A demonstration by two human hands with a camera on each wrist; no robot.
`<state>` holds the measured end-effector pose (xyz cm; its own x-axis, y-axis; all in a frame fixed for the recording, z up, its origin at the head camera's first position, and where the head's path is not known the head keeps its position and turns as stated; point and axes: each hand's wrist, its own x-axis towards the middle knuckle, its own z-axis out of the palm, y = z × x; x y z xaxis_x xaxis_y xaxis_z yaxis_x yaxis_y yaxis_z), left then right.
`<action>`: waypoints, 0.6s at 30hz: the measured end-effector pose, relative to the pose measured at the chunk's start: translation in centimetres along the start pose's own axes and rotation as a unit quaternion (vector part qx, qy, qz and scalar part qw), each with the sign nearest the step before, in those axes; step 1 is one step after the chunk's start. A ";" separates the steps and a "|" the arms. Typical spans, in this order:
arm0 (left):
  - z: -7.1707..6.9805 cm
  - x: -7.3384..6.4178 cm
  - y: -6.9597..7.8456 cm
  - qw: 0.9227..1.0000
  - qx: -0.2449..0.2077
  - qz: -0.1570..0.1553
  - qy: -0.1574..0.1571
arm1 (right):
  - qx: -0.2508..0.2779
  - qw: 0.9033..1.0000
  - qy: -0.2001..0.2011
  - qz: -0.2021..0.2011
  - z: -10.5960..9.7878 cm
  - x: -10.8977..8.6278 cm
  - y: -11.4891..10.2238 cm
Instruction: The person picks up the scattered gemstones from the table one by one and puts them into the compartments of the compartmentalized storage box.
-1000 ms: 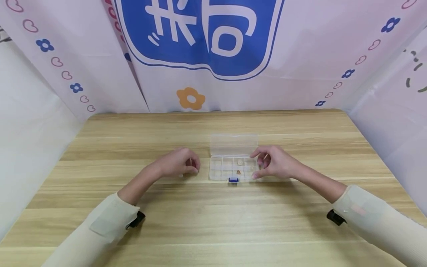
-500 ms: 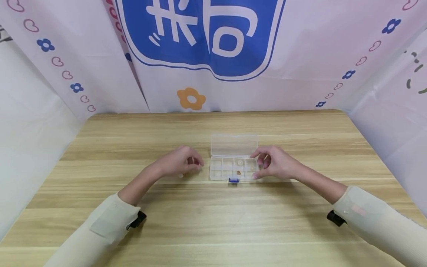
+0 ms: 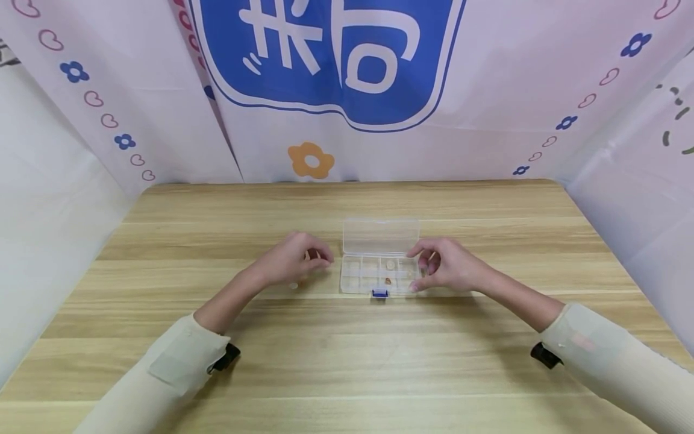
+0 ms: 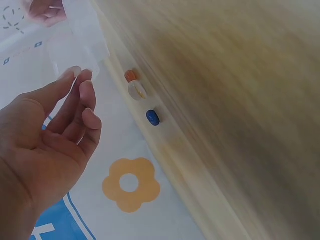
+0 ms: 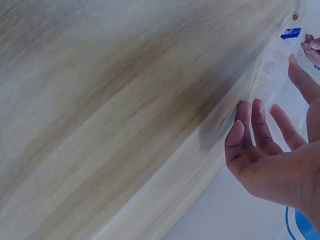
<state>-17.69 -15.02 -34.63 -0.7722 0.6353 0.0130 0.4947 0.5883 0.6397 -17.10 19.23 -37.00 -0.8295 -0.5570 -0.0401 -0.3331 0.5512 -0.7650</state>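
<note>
Head: left hand [image 3: 284, 260], perhaps pinching bead [image 4: 77, 71], nears box [image 3: 352, 283].

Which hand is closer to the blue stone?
Left: the left hand is close by the blue stone; the right hand is at the far end of the clear box.

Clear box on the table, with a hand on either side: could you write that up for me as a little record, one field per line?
Box: clear, divided into compartments
Lid: open, at the far side
Clasp: blue, near edge
Contents: pale round piece in the far row, orange-brown piece in the near row; anything else too faint to tell
Right hand: grips the box's right end
Left hand: left of the box, seems to pinch a small pale piece
Loose on the table: orange piece, clear piece, blue piece
</note>
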 end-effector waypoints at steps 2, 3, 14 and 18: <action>0.0 0.0 0.1 1.000 0.002 0.000 0.005 | 0.000 1.000 0.000 0.001 0.0 0.0 0.0; 0.0 0.0 0.1 1.000 0.001 -0.001 0.007 | 0.000 1.000 0.000 0.001 0.0 0.0 0.0; 0.1 0.3 0.6 1.000 -0.001 0.013 0.028 | -0.004 1.000 -0.001 0.006 0.0 0.0 0.1; 0.1 0.5 0.7 1.000 -0.005 0.007 0.025 | -0.005 1.000 -0.001 0.009 0.0 0.0 0.1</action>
<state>-17.67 -14.18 -34.26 -0.7847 0.6170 0.0595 0.5014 0.5755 0.6461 -17.17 19.29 -37.09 -0.8349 -0.5476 -0.0551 -0.3219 0.5670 -0.7582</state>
